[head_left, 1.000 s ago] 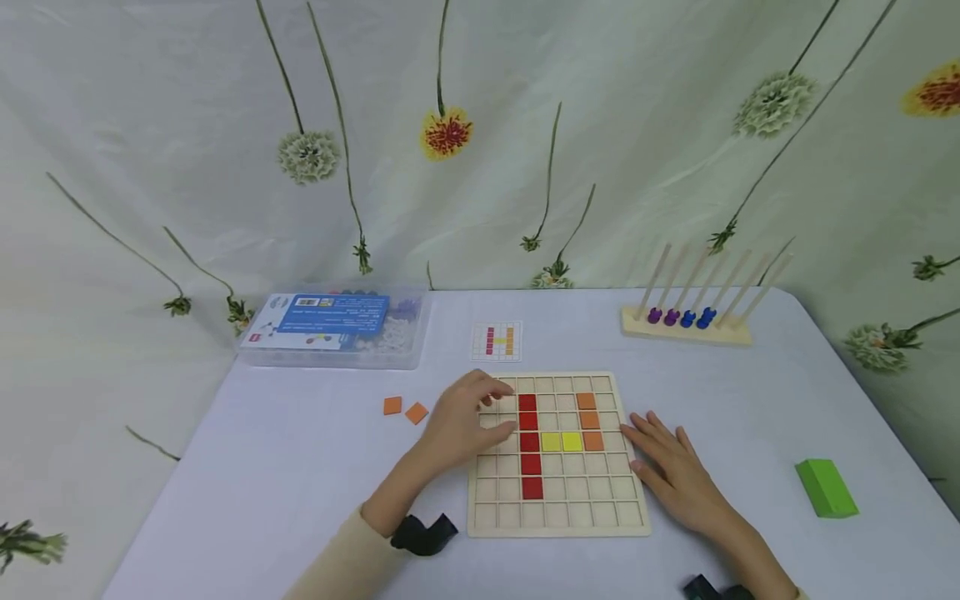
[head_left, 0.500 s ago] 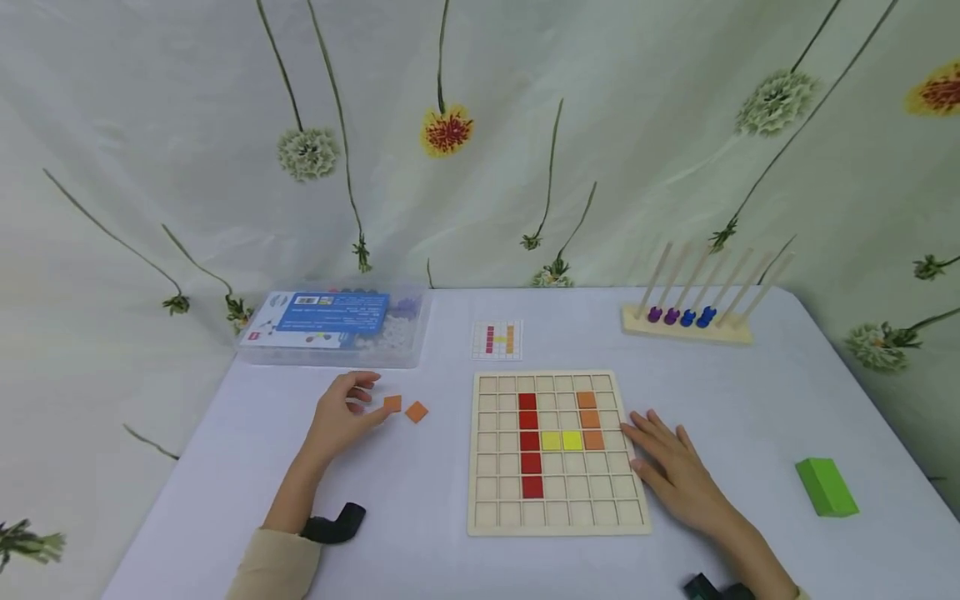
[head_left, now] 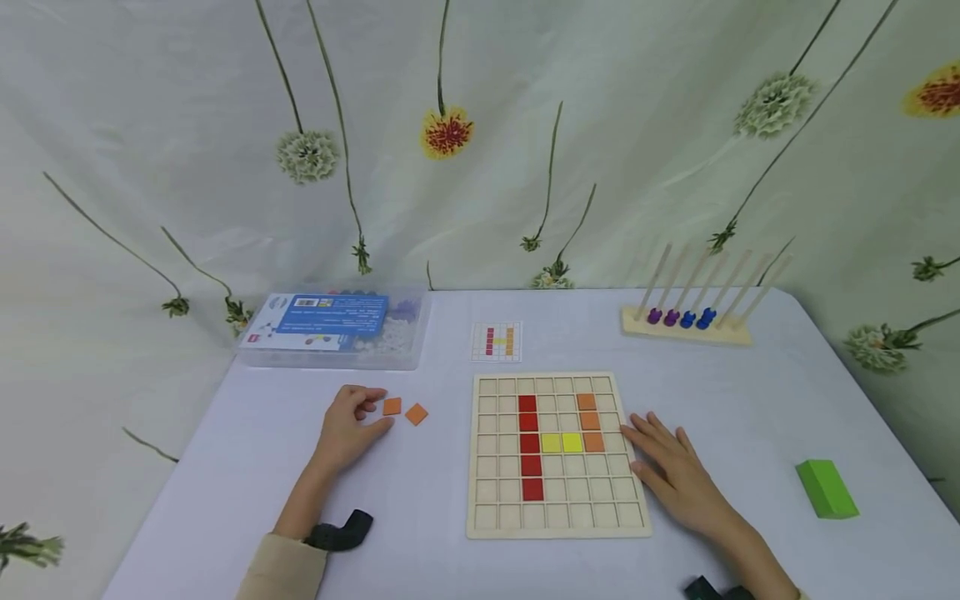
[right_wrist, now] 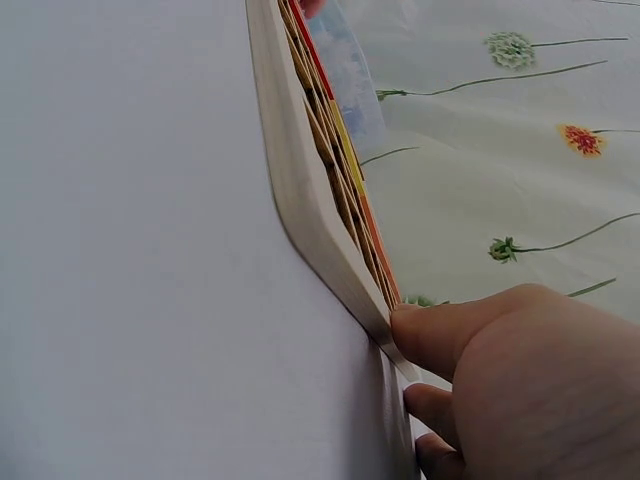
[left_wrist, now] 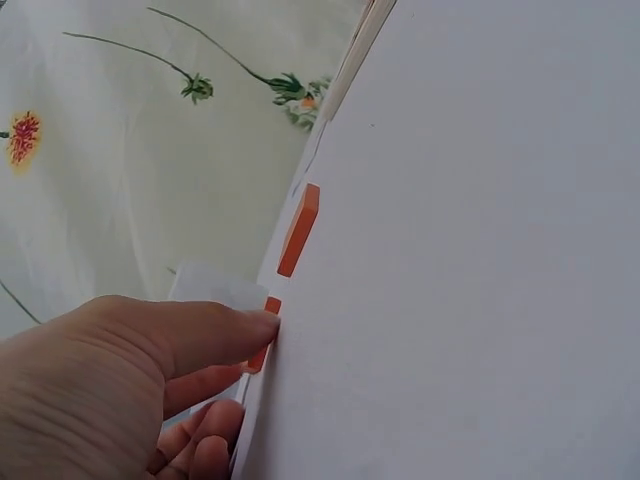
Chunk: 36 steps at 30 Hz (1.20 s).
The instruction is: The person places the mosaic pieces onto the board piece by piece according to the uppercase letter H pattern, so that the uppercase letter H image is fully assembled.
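My left hand is beside two loose orange square tiles, thumb and index finger spread on either side of the nearer tile. In the left wrist view the thumb partly covers that tile; the other tile lies apart from the hand. Fairly straight fingers of my right hand rest against the right edge of a wooden grid board. On the board are a column of red tiles, two yellow tiles and a short column of orange tiles.
Behind the board lies a small pattern card. A clear plastic box with a blue label sits at the back left. At the back right stands a peg rack with purple and blue beads. A green block is far right.
My left hand has moved left from above the board to the loose orange tiles, then shifted slightly to the right. My right hand stays at the board's edge.
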Available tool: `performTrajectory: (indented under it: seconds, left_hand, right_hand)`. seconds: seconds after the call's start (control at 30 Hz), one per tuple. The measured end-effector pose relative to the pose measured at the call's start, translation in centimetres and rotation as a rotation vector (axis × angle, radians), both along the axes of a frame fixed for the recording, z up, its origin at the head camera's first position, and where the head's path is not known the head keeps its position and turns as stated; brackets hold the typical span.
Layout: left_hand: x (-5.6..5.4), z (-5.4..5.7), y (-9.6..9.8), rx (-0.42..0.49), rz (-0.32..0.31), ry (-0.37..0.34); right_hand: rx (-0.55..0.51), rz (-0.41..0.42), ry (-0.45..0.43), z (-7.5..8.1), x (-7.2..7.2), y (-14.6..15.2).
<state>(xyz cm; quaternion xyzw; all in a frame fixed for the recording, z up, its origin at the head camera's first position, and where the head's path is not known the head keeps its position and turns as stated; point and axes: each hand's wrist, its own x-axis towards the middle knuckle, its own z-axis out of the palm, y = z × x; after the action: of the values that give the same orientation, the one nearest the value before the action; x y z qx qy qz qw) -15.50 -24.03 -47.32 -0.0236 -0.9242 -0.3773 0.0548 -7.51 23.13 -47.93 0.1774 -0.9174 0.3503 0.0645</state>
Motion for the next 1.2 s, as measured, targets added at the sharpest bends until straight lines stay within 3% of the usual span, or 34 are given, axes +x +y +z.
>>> performTrajectory:
  seconds: [0.37,0.57,0.93,1.2]
  left_hand:
    - [-0.1,-0.54,0.37,-0.022,-0.003,0.093]
    - [0.07,-0.79,0.33,-0.022,0.013,0.088]
    - [0.18,-0.96,0.15,0.065,0.126,0.103]
    - [0.13,-0.22,0.18,0.128,0.111,0.074]
  right_hand:
    - [-0.001,0.0,0.005,-0.11,0.02,0.18]
    - [0.002,-0.002,-0.008,-0.23,-0.02,0.23]
    - [-0.005,0.003,0.02,-0.06,0.03,0.12]
    - [-0.003,-0.001,-0.006,-0.17,-0.06,0.09]
